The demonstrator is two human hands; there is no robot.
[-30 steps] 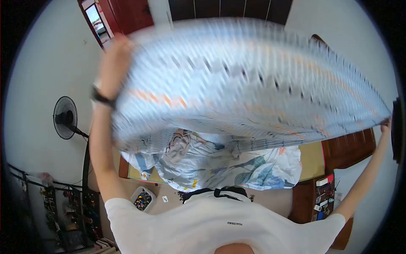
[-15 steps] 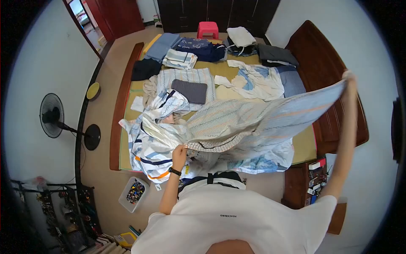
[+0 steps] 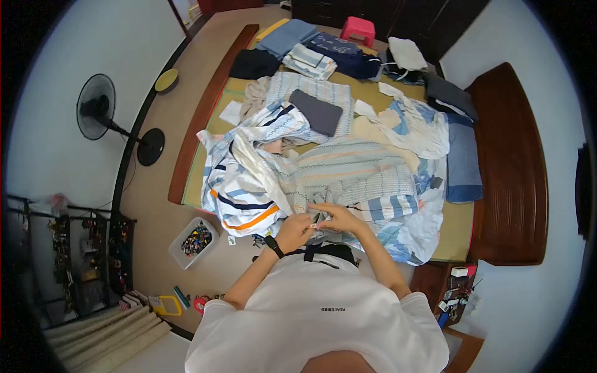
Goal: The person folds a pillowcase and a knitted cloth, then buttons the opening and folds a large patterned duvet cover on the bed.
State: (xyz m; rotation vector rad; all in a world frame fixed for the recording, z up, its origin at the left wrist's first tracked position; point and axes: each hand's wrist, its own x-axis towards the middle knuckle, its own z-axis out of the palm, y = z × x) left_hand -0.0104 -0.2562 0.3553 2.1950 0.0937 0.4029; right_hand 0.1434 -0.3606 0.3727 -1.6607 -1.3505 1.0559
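Near edge of bed (image 3: 456, 242): left hand (image 3: 295, 231) curled shut on bunched patterned sheet (image 3: 354, 171), which spreads toward mid-bed. My right hand (image 3: 342, 219) sits half open beside it, thumb and forefinger parted; knuckles and folds hide the exact pinch.

Stripes galore, and a flash of pink

Here's the sheet (image 3: 367, 163), pale grey-blue with faint orange stripes and darker broken lines! Navy and orange bands on the white cover (image 3: 239, 188), plain dark grey on the folded cloth (image 3: 316, 113), bright pink on the stool (image 3: 359, 28)
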